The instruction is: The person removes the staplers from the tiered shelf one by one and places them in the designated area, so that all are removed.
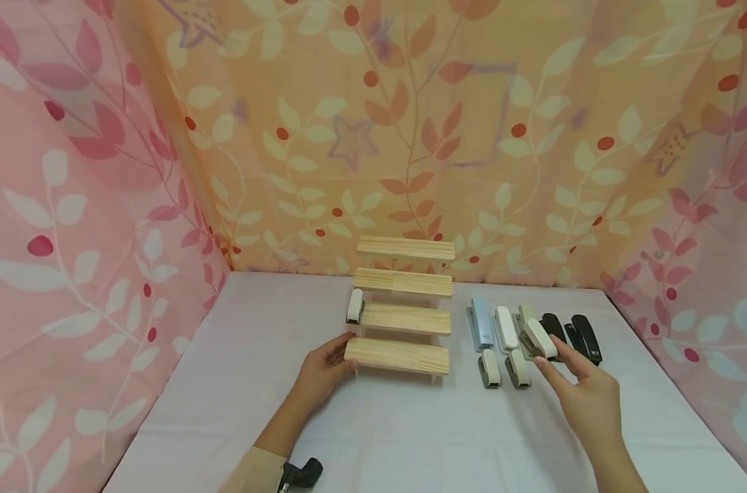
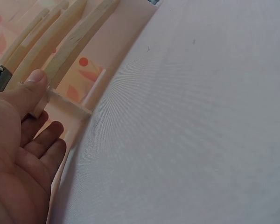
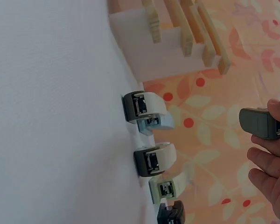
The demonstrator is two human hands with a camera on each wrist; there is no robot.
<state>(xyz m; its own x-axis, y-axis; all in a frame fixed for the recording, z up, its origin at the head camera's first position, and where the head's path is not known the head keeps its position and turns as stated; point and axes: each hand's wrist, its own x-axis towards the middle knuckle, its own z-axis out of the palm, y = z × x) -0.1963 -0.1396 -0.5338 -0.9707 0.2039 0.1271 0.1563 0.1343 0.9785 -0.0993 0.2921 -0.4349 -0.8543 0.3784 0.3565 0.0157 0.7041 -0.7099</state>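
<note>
My left hand pinches the left end of the lowest board of a stepped wooden rack, thumb on top in the left wrist view. One small white stapler sits at the left end of the rack's second board from the bottom. On the right, my right hand holds another small white stapler between thumb and fingers, raised over the group of staplers. Its dark grey base faces the right wrist camera.
Right of the rack stand a light blue stapler, a white stapler, a partly hidden pale green stapler and black staplers. Small white staplers stand in front. Floral curtains enclose the white-covered table.
</note>
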